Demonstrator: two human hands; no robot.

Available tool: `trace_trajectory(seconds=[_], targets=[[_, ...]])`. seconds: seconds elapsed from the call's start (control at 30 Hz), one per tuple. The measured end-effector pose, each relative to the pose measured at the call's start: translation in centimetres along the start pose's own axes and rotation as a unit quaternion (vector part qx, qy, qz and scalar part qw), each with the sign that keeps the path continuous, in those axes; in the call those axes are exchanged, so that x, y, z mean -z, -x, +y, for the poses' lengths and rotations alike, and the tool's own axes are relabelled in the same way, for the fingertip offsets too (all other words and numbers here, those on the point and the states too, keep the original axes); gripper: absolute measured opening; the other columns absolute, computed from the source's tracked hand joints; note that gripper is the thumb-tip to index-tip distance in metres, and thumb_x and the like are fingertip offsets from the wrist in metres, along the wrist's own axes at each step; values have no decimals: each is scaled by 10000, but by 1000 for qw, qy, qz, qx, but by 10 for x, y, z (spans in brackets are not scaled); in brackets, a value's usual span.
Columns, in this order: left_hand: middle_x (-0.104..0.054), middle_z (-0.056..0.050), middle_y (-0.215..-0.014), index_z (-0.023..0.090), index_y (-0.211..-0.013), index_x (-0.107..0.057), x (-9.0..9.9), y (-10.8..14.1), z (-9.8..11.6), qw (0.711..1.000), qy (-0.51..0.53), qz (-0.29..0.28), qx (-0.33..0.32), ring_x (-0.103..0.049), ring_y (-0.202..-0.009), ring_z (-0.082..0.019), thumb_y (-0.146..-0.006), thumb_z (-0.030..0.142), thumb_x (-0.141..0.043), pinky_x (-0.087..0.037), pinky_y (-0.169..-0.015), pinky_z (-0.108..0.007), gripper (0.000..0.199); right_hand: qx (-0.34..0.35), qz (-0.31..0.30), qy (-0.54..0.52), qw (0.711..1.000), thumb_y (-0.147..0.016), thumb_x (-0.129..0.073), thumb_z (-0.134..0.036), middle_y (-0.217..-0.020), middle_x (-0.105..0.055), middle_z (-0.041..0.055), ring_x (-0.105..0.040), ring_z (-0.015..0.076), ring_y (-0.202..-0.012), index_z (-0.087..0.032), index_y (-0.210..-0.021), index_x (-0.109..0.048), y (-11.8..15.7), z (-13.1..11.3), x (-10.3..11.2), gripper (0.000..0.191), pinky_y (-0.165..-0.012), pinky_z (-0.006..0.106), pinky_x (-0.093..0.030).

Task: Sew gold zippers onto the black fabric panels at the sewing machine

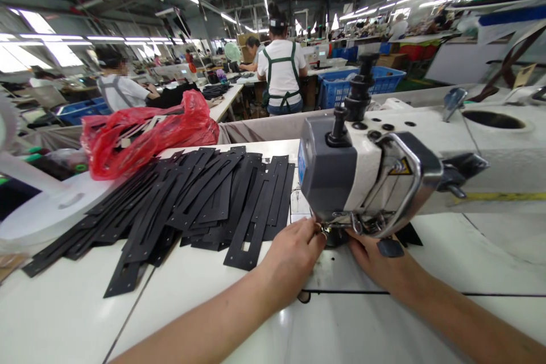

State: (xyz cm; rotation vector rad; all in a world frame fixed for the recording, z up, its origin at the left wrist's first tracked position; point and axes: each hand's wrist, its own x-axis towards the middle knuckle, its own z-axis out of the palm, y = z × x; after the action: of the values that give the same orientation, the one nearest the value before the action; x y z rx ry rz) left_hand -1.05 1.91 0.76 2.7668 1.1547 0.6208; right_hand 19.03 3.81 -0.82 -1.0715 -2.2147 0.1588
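Observation:
A white and grey sewing machine (328, 165) stands over the white table. My left hand (294, 256) is at the left of its needle area, fingers bent and pressed together at a small metal part; what they hold, if anything, is too small to tell. On the right side of the needle area is my right hand (375, 259), its fingertips hidden under the machine head. A dark piece (412, 234) shows behind my right hand. Left of the machine lies a spread pile of black strips (205, 193) with slots and small holes.
A red plastic bag (149, 136) sits behind the pile. At the left is a white round base (63, 205) with an arm. Beyond the table are a blue crate (362, 84) and several people, one (281, 68) with their back turned.

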Motion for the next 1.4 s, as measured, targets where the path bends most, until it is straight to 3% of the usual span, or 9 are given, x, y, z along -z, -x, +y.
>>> trace_trajectory(seconds=[0.4, 0.87, 1.07, 1.23, 1.4], targets=[[-589, -91, -1048, 144, -962, -566, 3, -1, -3, 1000, -6, -7, -6, -556, -977, -205, -849, 96, -499, -477, -884, -337, 140, 3, 13, -9, 1000, -835, -367, -157, -720, -672, 54, -637, 176, -663, -195, -736, -612, -1, 4, -3, 267, -601, 259, -520], [-615, -79, -941, 135, -889, -603, -1, -4, -6, 1000, -13, 15, -14, -568, -896, -193, -844, 99, -517, -489, -832, -318, 104, 18, 51, 73, 996, -852, -380, -184, -737, -681, 92, -645, 222, -670, -174, -759, -639, 3, 13, -11, 275, -595, 307, -516], [-621, -79, -983, 139, -909, -602, -5, -2, -10, 999, -14, 25, -30, -561, -979, -194, -835, 92, -509, -410, -970, -364, 128, 8, 40, 83, 996, -867, -363, -216, -688, -671, 85, -640, 200, -612, -170, -722, -645, 4, 18, -11, 321, -540, 279, -508], [-616, -91, -1079, 134, -932, -609, -6, -1, -12, 999, -30, 23, -29, -561, -1038, -190, -862, 100, -471, -334, -1038, -396, 158, -10, 25, 100, 995, -871, -367, -237, -711, -681, 95, -649, 227, -638, -177, -742, -660, 4, 19, -10, 325, -584, 316, -519], [-632, -78, -1029, 144, -937, -611, -6, -1, -12, 999, -36, 19, -31, -582, -994, -179, -845, 80, -470, -327, -1038, -387, 180, 5, 9, 107, 994, -855, -366, -200, -819, -692, 101, -654, 237, -761, -184, -865, -680, 2, 19, -9, 315, -679, 326, -519]])
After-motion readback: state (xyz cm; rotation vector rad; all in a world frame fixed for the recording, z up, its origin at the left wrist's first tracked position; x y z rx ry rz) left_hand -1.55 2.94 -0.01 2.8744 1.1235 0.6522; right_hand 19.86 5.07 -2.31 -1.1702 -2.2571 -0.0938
